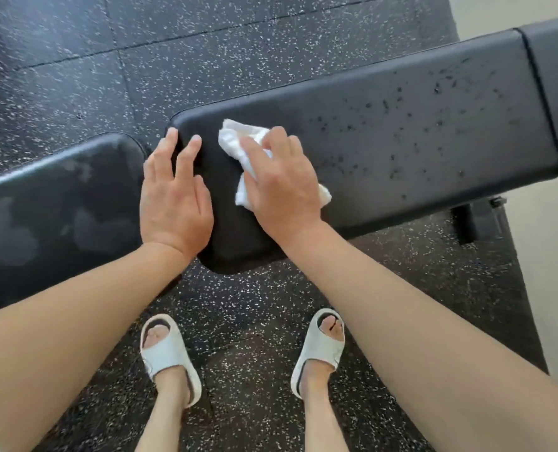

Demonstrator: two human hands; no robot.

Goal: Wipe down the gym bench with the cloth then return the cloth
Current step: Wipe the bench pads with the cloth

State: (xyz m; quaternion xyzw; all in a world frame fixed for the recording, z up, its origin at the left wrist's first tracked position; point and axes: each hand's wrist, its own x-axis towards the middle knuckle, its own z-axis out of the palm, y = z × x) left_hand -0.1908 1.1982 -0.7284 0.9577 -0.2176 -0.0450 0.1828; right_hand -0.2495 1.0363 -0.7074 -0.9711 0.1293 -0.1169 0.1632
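Observation:
The black padded gym bench (401, 132) runs across the head view, its long pad dotted with dark droplets toward the right. A white cloth (235, 138) lies crumpled on the left end of that pad. My right hand (280, 181) presses down on the cloth, fingers curled over it. My left hand (173, 197) lies flat with straight fingers on the pad's left edge, beside the gap to the second pad (59, 203), which shows dull smears.
Black speckled rubber flooring (205, 53) surrounds the bench. My feet in white slides (170, 357) stand just in front of it. A bench leg with a wheel (479, 220) is under the right part, near a pale wall (551, 272).

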